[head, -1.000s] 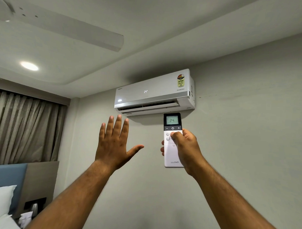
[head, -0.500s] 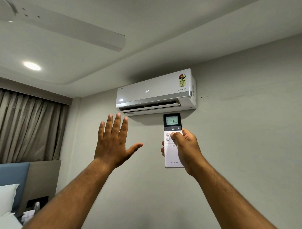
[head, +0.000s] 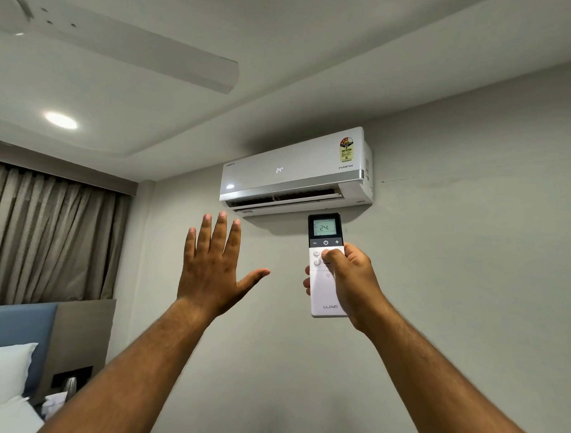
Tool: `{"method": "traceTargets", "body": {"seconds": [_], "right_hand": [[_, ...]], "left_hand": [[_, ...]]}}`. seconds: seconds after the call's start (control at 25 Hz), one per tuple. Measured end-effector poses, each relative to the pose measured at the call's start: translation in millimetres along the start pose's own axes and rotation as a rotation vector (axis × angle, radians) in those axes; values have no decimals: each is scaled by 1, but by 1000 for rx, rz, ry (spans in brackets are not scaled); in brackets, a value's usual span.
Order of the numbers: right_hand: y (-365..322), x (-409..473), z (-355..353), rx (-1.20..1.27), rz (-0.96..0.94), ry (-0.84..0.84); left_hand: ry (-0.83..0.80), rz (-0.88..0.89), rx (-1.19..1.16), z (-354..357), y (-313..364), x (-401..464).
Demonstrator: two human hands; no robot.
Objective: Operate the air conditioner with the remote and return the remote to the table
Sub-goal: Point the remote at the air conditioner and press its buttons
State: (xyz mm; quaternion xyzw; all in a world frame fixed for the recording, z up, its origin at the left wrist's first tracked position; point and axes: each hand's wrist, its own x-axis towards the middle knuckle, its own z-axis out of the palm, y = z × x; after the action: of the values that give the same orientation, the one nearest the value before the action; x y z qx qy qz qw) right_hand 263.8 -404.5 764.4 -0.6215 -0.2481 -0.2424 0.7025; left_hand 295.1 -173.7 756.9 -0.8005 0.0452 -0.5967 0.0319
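A white wall-mounted air conditioner [head: 295,171] hangs high on the grey wall, its front showing 24 and its lower flap open. My right hand [head: 350,280] holds a white remote [head: 323,295] upright just below the unit, thumb on the round buttons under the dark top section. The remote's screen reads 24. My left hand [head: 211,265] is raised flat beside it, fingers spread, palm toward the air conditioner, touching nothing. No table is in view.
A ceiling fan blade [head: 147,54] reaches across the upper left, with a round ceiling light [head: 61,120] below it. Beige curtains [head: 47,237] cover the left wall. A blue headboard [head: 15,323], a white pillow [head: 3,371] and a kettle [head: 71,385] sit at the lower left.
The number on the air conditioner's front faded half a second ago and shows 24 again now. Both hands have stayed where they were.
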Motion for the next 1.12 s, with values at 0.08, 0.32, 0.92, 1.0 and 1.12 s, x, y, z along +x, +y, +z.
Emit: {"method": "traceTargets", "body": {"seconds": [0.08, 0.32, 0.92, 1.0, 1.12], "right_hand": [[1, 2, 0, 0, 3, 2], [4, 3, -1, -19, 4, 2], [0, 0, 13, -25, -4, -13], [-2, 1, 14, -19, -5, -12], [-3, 1, 15, -19, -12, -16]], "left_hand": [[0, -2, 3, 0, -1, 1], [-15, -11, 16, 4, -3, 0], [-23, -27, 33, 0, -17, -4], [-21, -28, 30, -1, -18, -4], [-22, -30, 30, -3, -20, -3]]}}
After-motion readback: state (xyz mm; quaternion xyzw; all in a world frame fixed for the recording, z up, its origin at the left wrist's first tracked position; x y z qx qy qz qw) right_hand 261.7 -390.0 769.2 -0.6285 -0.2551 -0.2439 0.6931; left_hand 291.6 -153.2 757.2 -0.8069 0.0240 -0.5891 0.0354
